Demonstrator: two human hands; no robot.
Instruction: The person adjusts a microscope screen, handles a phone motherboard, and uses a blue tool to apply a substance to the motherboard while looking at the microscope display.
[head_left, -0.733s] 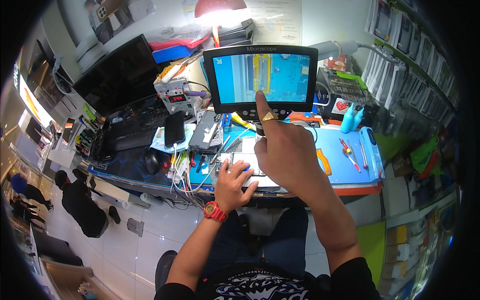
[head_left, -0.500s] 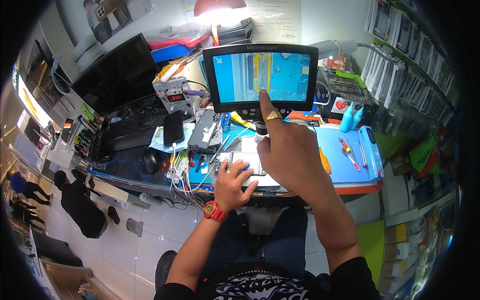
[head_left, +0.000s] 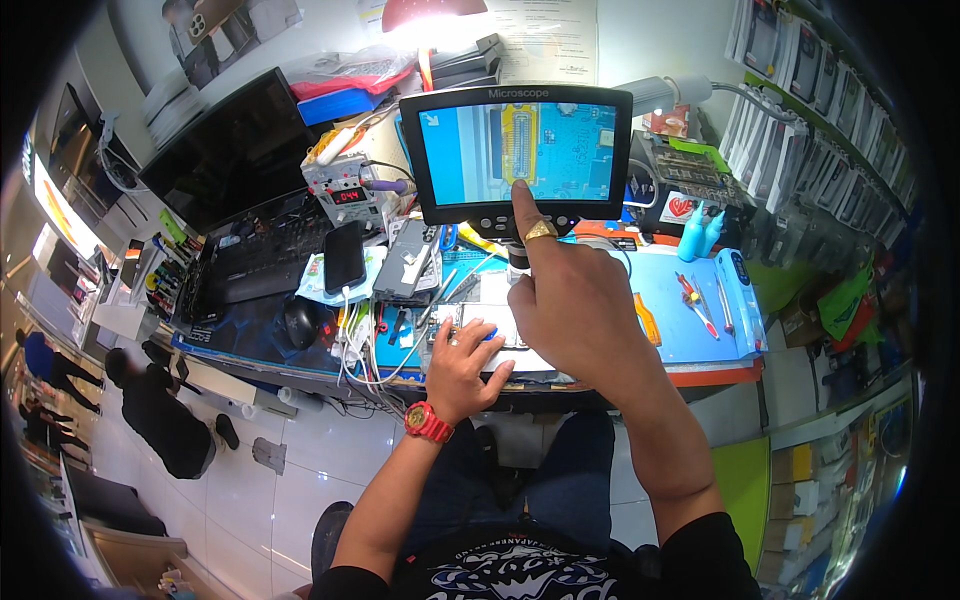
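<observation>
My right hand points its index finger at the yellow-outlined connector shown on a black-framed microscope screen, its tip over the picture’s lower part. A gold ring is on that finger; the other fingers curl under, their contents hidden. My left hand, wearing a red watch, rests with fingers apart on a pale phone part or board below the screen, partly covered by both hands. A grey device and a black phone on a light blue packet lie left of that hand.
Desk holds a dark monitor, keyboard, mouse, power supply, cables, blue bottles and small tools on a blue mat. Accessory racks hang right. People are on the floor at left.
My index finger stays on the screen with only a slight shift, and my left hand stays put. At far left, a person in blue has moved a little; the view has shifted very slightly.
</observation>
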